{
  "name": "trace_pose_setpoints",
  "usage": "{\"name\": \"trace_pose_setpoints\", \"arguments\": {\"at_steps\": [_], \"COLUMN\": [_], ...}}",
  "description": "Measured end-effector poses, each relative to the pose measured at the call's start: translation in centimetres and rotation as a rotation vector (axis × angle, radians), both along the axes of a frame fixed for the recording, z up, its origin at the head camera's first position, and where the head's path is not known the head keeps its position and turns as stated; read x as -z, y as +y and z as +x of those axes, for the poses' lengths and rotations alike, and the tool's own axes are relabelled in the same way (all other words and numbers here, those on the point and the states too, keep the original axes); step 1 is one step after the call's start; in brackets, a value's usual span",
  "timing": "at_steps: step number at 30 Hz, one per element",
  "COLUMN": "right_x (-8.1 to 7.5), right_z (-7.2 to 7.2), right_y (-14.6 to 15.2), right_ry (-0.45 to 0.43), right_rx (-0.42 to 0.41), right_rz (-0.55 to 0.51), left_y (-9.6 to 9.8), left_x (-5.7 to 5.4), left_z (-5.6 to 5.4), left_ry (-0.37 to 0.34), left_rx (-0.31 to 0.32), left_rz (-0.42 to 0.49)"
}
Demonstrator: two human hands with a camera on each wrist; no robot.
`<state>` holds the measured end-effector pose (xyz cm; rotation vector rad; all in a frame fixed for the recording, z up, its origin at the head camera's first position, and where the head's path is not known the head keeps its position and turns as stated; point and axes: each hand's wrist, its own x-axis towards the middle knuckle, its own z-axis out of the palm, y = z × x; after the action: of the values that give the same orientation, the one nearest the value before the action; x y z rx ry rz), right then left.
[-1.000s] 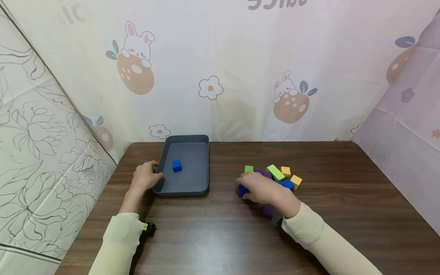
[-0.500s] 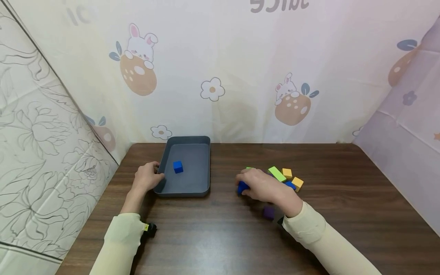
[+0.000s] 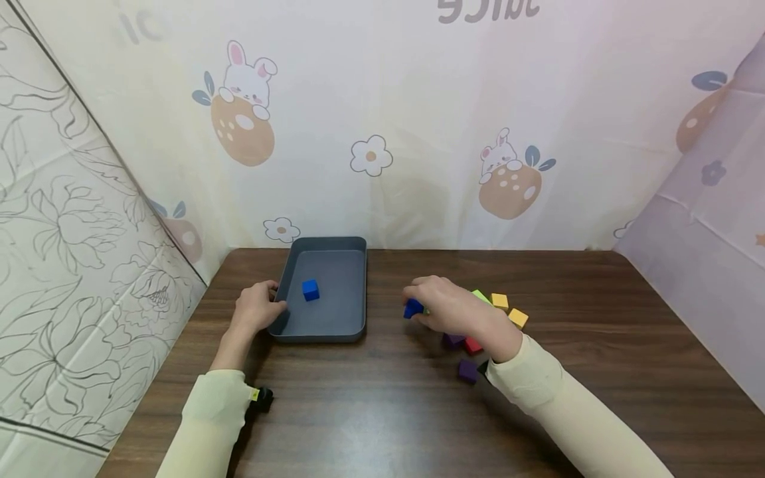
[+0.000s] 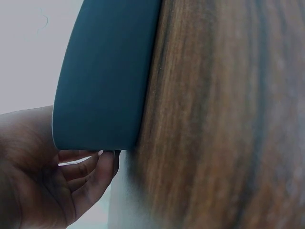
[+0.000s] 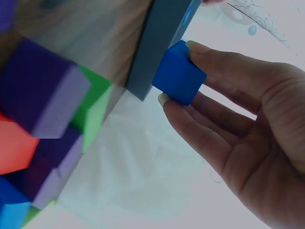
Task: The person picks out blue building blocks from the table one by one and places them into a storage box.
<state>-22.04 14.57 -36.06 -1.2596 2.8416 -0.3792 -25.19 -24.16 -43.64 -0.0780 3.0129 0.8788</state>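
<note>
Wood-grain table before a printed curtain; both forearms reach forward, hands well apart.
The left hand, angled inward, grips the left side of the grey tray, where one blue cube lies; the right hand, knuckles up beside other blocks, pinches a second blue block between thumb and fingertips, right of the tray.
</note>
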Motion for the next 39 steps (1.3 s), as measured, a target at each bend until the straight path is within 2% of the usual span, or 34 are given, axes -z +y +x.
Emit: {"name": "trace_pose_setpoints", "arguments": {"at_steps": [10,19,26,39], "right_x": [-1.4,-1.8,-2.0,-1.4], "right_z": [-1.8,-4.0,-5.7,-9.2], "right_y": [-2.5,-5.0,-6.9,-10.6], "right_ry": [0.021,0.0,-0.002,-0.056], "right_rx": [-0.077,-0.128,-0.157,-0.093], "right_rz": [-0.037,-0.006,0.001,0.047], "left_y": [0.0,0.3,0.3,0.2], "left_x": [0.0,-0.2,-0.2,0.0], "left_z": [-0.2,-0.5,-0.3,-0.1], "left_ry": [-0.009,-0.002,-0.016,-0.026], "left_rx": [0.003,0.018,0.007,-0.018], "left_rz": [-0.007,-0.011,-0.01,-0.003]}}
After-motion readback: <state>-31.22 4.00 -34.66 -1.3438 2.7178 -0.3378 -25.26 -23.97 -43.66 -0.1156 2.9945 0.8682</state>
